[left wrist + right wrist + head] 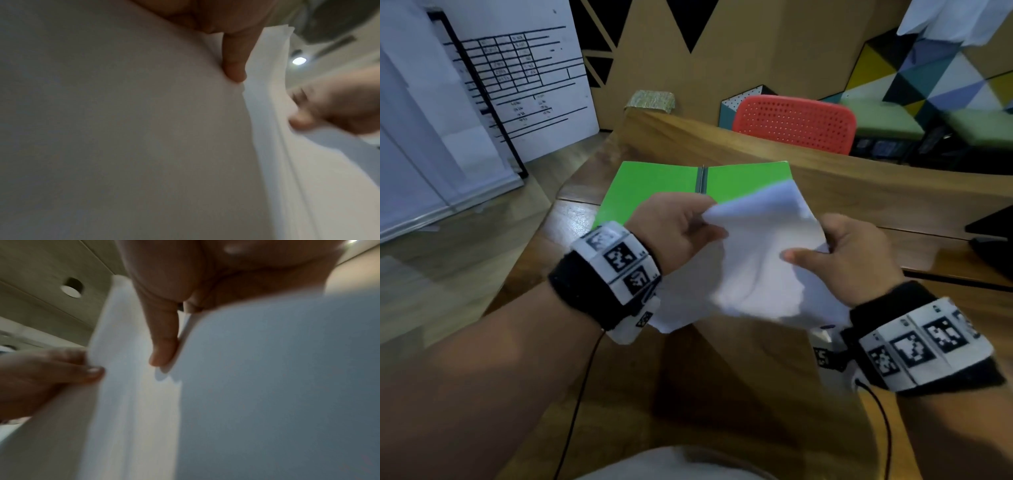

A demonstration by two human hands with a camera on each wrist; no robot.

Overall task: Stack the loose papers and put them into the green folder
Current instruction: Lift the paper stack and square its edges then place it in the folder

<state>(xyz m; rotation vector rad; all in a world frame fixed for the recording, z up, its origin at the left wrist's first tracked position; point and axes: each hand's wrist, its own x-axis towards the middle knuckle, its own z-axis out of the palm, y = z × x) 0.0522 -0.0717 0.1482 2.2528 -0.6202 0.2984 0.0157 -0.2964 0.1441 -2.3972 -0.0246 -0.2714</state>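
Note:
A bundle of white papers (753,260) is held up above the wooden desk, bowed and blurred. My left hand (681,226) grips its left edge, and my right hand (839,253) grips its right edge with the thumb on top. Behind the papers the green folder (654,185) lies open flat on the desk, its spine towards the middle; its right half is partly hidden by the sheets. In the left wrist view the papers (123,129) fill the frame with a finger (234,65) pressed on them. The right wrist view shows the papers (267,386) under my thumb (162,344).
A red perforated chair (794,120) stands behind the desk's far edge (722,137). A dark device (993,236) sits at the desk's right side. A white board with printed tables (517,78) leans at the left.

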